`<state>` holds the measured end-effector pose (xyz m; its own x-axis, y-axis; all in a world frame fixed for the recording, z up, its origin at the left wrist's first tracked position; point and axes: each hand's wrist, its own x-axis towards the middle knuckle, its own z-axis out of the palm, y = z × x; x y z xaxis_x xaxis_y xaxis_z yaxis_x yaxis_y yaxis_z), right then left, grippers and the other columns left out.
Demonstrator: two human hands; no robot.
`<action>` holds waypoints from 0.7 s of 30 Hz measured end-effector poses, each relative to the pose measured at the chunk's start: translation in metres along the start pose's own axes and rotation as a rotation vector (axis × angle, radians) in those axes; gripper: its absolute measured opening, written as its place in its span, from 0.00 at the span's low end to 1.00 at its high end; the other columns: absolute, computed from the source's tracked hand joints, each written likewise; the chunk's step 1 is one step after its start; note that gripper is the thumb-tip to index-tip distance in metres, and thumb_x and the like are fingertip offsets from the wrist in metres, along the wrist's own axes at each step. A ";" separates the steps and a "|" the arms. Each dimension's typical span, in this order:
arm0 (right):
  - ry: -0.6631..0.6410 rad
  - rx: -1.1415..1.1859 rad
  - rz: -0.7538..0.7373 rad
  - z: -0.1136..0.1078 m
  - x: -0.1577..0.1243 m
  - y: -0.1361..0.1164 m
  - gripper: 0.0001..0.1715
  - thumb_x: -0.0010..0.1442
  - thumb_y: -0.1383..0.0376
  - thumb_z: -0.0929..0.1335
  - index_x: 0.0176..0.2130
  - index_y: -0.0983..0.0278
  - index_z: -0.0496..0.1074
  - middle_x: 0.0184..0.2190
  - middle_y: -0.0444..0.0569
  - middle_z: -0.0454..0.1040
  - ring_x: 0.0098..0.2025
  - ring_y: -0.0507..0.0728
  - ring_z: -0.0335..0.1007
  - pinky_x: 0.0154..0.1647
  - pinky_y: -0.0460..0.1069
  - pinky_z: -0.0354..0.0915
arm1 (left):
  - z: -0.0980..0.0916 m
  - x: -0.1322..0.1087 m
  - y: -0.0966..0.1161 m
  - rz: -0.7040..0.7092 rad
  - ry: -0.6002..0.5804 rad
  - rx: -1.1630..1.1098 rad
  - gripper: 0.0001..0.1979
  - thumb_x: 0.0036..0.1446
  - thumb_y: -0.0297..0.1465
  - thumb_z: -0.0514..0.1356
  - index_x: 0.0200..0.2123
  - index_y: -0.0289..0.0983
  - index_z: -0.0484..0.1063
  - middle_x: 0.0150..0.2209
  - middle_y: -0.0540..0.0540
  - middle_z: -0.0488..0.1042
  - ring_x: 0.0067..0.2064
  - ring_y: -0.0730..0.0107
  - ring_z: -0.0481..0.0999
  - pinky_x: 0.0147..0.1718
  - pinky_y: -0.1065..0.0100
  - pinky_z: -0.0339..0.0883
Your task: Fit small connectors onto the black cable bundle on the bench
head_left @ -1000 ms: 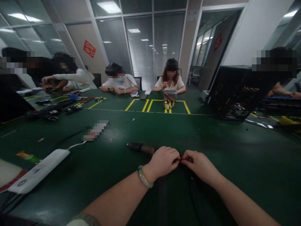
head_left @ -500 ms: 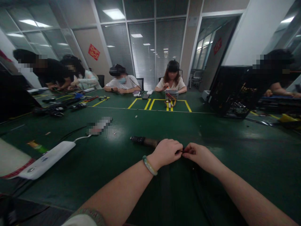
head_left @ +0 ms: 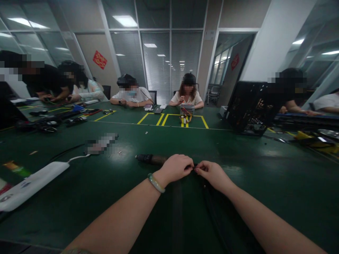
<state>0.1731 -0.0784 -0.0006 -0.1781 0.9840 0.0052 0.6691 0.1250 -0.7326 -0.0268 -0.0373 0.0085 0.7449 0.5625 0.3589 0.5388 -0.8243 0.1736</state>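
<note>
My left hand [head_left: 175, 168] and my right hand [head_left: 210, 173] meet fingertip to fingertip over the green table [head_left: 265, 176], both pinching one small dark piece between them; it is too small to make out. A pale green bangle [head_left: 155, 182] sits on my left wrist. Just beyond my left hand lies a dark, brown-handled tool [head_left: 151, 159]. Dark cables [head_left: 212, 208] run from under my hands toward me.
A white power strip [head_left: 29, 183] with its cord lies at left. A black open metal case [head_left: 250, 107] stands at right. Yellow tape boxes [head_left: 172, 120] mark the far table, where several other people sit working with tools and wires.
The view has shifted left and tilted up a little. My two hands stay pinched together at the same spot, slightly higher in view; the red bit between the fingers no longer shows.
</note>
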 end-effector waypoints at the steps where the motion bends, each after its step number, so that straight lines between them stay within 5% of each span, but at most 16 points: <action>1: -0.001 0.002 0.002 0.000 0.000 0.001 0.10 0.59 0.59 0.67 0.36 0.62 0.75 0.31 0.44 0.78 0.31 0.54 0.73 0.30 0.45 0.62 | 0.000 -0.001 0.000 -0.008 0.003 0.002 0.04 0.59 0.31 0.58 0.39 0.40 0.71 0.37 0.49 0.74 0.42 0.67 0.73 0.44 0.65 0.63; 21: 0.016 0.061 -0.002 0.000 0.004 0.008 0.10 0.58 0.60 0.67 0.37 0.63 0.75 0.30 0.44 0.77 0.31 0.54 0.72 0.29 0.45 0.62 | 0.006 -0.001 0.010 -0.107 0.069 0.001 0.04 0.60 0.30 0.57 0.37 0.39 0.71 0.37 0.48 0.73 0.41 0.66 0.72 0.44 0.62 0.64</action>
<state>0.1773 -0.0736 -0.0063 -0.1675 0.9857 0.0168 0.6235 0.1191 -0.7727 -0.0197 -0.0461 0.0039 0.6539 0.6416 0.4010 0.6143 -0.7596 0.2137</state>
